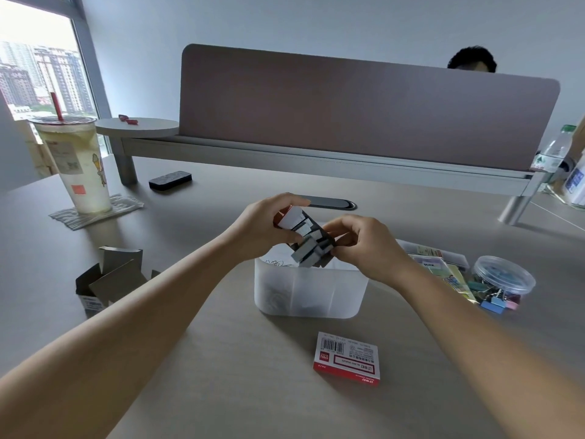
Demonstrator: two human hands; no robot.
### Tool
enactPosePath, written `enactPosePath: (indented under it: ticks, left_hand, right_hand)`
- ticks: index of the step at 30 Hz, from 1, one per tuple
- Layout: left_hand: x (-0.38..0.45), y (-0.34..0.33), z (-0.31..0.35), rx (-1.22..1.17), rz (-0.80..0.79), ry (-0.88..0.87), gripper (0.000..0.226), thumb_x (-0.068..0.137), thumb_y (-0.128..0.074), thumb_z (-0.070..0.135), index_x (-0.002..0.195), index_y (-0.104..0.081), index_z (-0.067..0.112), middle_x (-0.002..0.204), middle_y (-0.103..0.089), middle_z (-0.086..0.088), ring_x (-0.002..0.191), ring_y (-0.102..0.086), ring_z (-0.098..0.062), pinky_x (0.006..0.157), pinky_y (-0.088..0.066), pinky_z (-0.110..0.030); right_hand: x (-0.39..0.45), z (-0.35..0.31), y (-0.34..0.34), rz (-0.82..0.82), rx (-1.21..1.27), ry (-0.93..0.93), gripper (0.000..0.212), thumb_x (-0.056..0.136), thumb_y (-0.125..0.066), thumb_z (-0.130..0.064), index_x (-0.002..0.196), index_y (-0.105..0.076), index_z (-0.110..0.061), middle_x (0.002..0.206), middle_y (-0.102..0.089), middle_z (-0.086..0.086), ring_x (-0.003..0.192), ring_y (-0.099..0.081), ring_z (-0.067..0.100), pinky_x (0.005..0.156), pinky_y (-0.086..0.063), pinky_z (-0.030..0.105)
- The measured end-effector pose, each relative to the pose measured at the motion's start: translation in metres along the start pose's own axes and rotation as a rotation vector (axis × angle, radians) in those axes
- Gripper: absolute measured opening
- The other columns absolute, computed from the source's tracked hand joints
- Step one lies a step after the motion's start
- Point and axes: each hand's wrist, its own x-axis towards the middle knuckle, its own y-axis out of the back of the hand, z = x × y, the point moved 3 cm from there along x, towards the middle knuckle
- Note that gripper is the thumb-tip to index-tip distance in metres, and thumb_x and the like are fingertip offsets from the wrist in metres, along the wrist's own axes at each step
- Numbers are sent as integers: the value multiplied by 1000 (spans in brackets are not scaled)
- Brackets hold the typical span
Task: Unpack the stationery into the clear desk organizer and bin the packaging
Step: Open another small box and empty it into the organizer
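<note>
Organizer: my clear desk organizer (311, 288) sits mid-desk, frosted, divided into compartments.
Staple box: my left hand (262, 228) grips the open staple box (292, 221), tilted directly above the organizer.
Staples: grey staple strips (308, 253) slide out; my right hand (364, 245) pinches them.
Handling: I judge them dense, brittle, slippery; hold along the flat sides.

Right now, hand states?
Left hand: grips the staple box, tipped over the organizer.
Right hand: pinches the staple strips sliding out.
</note>
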Motion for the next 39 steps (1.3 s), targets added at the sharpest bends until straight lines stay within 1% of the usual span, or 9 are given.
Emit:
enactPosePath:
  ticks: [3, 8, 14, 16, 18, 23, 29, 35, 39]
  left_hand:
    - [1, -2, 2, 24, 19, -2, 54, 71, -71, 2, 120, -53, 16, 114, -53, 2, 99, -51, -16, 80, -45, -19]
    - [3, -6, 2, 49, 26, 0, 57, 69, -73, 3, 121, -52, 15, 126, -54, -5, 109, -51, -21, 91, -43, -28]
    - [4, -5, 3, 40, 9, -4, 57, 70, -71, 0, 122, -51, 15, 123, -53, -5, 99, -49, -17, 82, -47, -24]
    - [5, -5, 2, 32, -9, -6, 59, 70, -71, -2, 123, -50, 16, 121, -52, -2, 98, -50, -17, 72, -47, -13]
    - [5, -4, 2, 50, -27, -21, 62, 70, -71, -1, 125, -49, 18, 118, -50, 4, 100, -46, -13, 66, -40, -3]
    - [5, -6, 1, 93, -4, -44, 63, 70, -71, 0, 127, -48, 16, 130, -51, -3, 114, -46, -17, 84, -38, -17]
    - [11, -10, -1, 143, 22, -65, 63, 70, -72, 1, 126, -48, 16, 129, -52, -4, 115, -48, -20, 80, -36, -14]
    - [10, -5, 3, 80, 34, -70, 63, 69, -72, -2, 125, -48, 15, 121, -53, -2, 106, -47, -15, 86, -41, -24]
    - [5, 0, 4, 89, -8, -85, 69, 68, -74, -1, 128, -44, 16, 116, -52, 0, 104, -47, -17, 80, -44, -20]
  right_hand:
    - [-1, -1, -1, -14, -32, 5, 33, 77, -55, 4, 108, -59, -9, 93, -62, 0, 80, -59, 15, 77, -52, 34]
    - [-2, -1, 0, -21, -38, 13, 32, 79, -57, 2, 108, -60, -10, 94, -61, -1, 81, -59, 14, 79, -52, 35]
    - [-4, 0, 3, -10, -20, 26, 32, 80, -58, -2, 111, -61, -10, 96, -62, 0, 85, -59, 15, 85, -50, 32]
    - [-3, 1, 3, 5, -15, 29, 33, 81, -56, -1, 112, -60, -10, 100, -63, 2, 85, -58, 15, 85, -50, 33]
    - [-2, 1, 3, 20, -17, 32, 36, 80, -55, 1, 114, -60, -11, 105, -64, 5, 85, -58, 14, 85, -50, 32]
    - [0, 4, 3, 22, -16, 26, 36, 80, -54, 3, 113, -60, -11, 108, -64, 8, 85, -59, 16, 85, -49, 31]
    - [0, 5, 2, 24, -21, 38, 33, 82, -54, -2, 113, -60, -12, 100, -63, 3, 85, -58, 15, 83, -49, 29]
    - [1, 4, 2, 72, 15, 56, 33, 82, -53, 2, 111, -60, -11, 95, -61, -2, 80, -59, 15, 78, -49, 25]
    - [1, 3, 3, 135, 10, 79, 31, 82, -51, 3, 108, -62, -10, 94, -60, -3, 81, -56, 14, 79, -47, 23]
